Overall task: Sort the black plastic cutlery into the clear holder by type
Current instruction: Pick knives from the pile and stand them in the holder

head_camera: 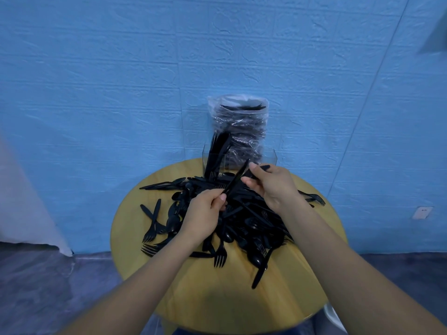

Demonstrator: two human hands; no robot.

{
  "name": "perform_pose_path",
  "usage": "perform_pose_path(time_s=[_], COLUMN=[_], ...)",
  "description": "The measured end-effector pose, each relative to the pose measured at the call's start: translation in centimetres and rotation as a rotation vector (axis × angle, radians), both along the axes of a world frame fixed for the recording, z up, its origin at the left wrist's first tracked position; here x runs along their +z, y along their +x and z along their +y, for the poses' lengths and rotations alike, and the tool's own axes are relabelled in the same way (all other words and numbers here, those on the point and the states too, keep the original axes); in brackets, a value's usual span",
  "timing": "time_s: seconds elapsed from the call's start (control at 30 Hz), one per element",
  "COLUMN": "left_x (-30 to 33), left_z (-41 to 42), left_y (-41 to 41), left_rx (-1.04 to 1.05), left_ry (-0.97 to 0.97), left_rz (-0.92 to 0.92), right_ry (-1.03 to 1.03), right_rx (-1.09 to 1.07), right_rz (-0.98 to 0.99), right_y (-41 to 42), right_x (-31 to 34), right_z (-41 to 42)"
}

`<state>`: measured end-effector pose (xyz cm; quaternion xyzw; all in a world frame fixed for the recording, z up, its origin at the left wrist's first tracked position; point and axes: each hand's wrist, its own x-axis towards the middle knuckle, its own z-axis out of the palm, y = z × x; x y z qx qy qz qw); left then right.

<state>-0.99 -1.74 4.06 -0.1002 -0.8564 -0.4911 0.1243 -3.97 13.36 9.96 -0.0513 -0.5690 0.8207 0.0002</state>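
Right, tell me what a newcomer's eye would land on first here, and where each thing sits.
First comes the big heap of black cutlery sprawled across the middle of the round wooden table. Above it, the left hand pinches the lower end of a black knife, while the right hand holds more black pieces. Behind them, at the table's far edge, stands the clear holder with forks upright in its left compartment, and a plastic bag of cutlery against the blue wall.

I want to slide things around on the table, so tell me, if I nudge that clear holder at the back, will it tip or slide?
The clear holder looks thin-walled and probably light, so it would likely slide easily on the smooth wooden table. Its left compartment holds tall cutlery leaning above the rim, so a push up high might tip it. The bagged cutlery right behind it may stop it moving backward.
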Motion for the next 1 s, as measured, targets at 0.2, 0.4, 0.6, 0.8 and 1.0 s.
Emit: perform_pose_path(time_s=[0.2,0.4,0.6,0.8,1.0], left_x=[0.3,0.8,0.2,0.4,0.7], left_z=[1.1,2.0,0.9,0.2,0.8], left_y=[1.0,1.5,0.9,0.8,1.8], left_rx=[-0.101,-0.171,-0.066,-0.026,-0.136], left_ry=[0.162,0.141,0.259,0.288,0.268], left_rz=[-0.131,-0.096,-0.204,-0.238,-0.260], right_ry=[0.151,0.166,0.282,0.468,0.540], right_rx=[-0.018,-0.117,-0.249,-0.099,0.002], right_rz=[0.039,0.057,0.085,0.172,0.232], right_y=[-0.2,-0.3,-0.4,0.6,0.5], right_x=[-1.1,-1.5,-1.0,-0.9,-1.3], right_z=[-0.1,-0.3,1.1,0.3,-1.5])
